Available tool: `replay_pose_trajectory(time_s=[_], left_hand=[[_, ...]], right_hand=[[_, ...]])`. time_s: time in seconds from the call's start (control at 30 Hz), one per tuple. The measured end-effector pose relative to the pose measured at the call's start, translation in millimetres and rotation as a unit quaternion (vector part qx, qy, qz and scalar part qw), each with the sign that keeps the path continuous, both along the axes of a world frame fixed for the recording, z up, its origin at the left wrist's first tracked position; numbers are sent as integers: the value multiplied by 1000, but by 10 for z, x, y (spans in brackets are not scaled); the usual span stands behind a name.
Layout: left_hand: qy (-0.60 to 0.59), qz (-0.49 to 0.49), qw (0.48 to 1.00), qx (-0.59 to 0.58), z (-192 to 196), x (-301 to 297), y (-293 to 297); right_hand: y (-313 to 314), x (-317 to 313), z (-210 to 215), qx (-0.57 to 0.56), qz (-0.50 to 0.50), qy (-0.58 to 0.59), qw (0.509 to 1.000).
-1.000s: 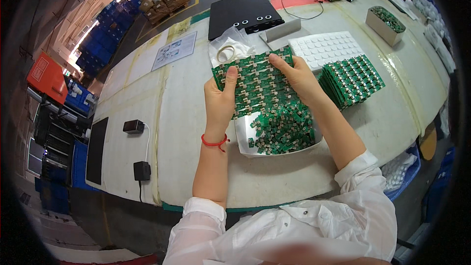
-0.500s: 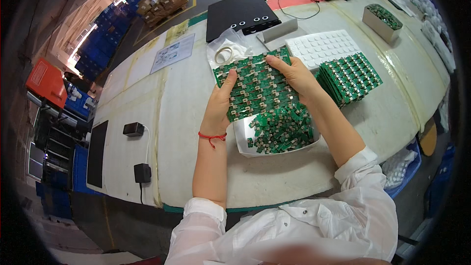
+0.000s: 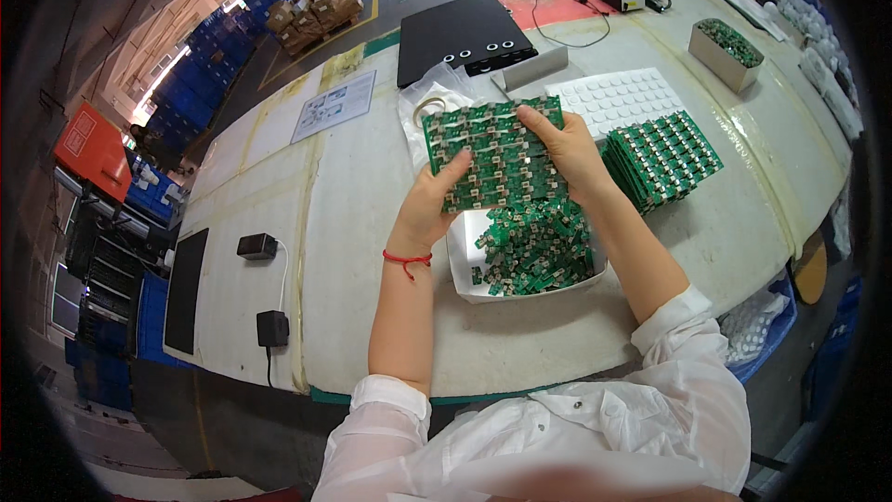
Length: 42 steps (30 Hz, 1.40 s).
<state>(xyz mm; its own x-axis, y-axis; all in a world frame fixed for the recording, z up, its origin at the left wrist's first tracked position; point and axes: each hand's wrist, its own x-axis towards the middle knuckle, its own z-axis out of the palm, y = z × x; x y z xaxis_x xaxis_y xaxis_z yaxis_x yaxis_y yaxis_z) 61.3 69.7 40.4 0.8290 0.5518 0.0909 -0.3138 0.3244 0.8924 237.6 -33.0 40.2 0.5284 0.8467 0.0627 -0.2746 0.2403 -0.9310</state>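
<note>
Between my two hands I hold a green circuit board panel (image 3: 502, 163) covered in rows of small parts. My left hand (image 3: 432, 200) grips its left edge, thumb on top. My right hand (image 3: 571, 149) is closed on its right side, thumb lying on the upper right part. The fingers under the panel are hidden. Just below it stands a white box (image 3: 469, 279) with many small loose circuit boards (image 3: 539, 251) inside. A stack of circuit board panels (image 3: 664, 160) sits to the right of my right forearm.
Behind the stack lies a white tray with round bumps (image 3: 618, 98). A black panel (image 3: 465, 33) and a metal bar (image 3: 534, 67) lie farther back. At the far right is a box of small boards (image 3: 727, 48). Two black adapters (image 3: 272, 327) and a printed sheet (image 3: 334, 107) lie to the left.
The held panel looks shorter from front to back, and its near edge has shifted away, baring more of the box. My left hand has moved slightly right, still gripping.
</note>
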Motion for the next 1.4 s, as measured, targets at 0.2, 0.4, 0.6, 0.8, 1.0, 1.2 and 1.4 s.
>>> replay_pose_trajectory(time_s=[0.2,0.4,0.6,0.8,1.0,1.2,1.4], left_hand=[[29,5,997,69,126,10,-112],[3,-18,1000,24,178,25,-189],[7,-10,1000,-7,42,21,-109],[38,21,998,55,16,20,-19],[271,135,927,223,-140,-142,513],[292,220,889,274,-752,-34,755],[328,196,845,373,-779,81,669]], right_hand=[[-33,-34,44,4,19,-2,1000],[-106,-16,121,20,72,23,997],[-92,-63,121,24,109,100,989],[-147,20,133,6,86,88,992],[-255,200,285,18,36,73,996],[-122,195,220,5,24,50,998],[-175,174,146,-2,27,-14,1000]])
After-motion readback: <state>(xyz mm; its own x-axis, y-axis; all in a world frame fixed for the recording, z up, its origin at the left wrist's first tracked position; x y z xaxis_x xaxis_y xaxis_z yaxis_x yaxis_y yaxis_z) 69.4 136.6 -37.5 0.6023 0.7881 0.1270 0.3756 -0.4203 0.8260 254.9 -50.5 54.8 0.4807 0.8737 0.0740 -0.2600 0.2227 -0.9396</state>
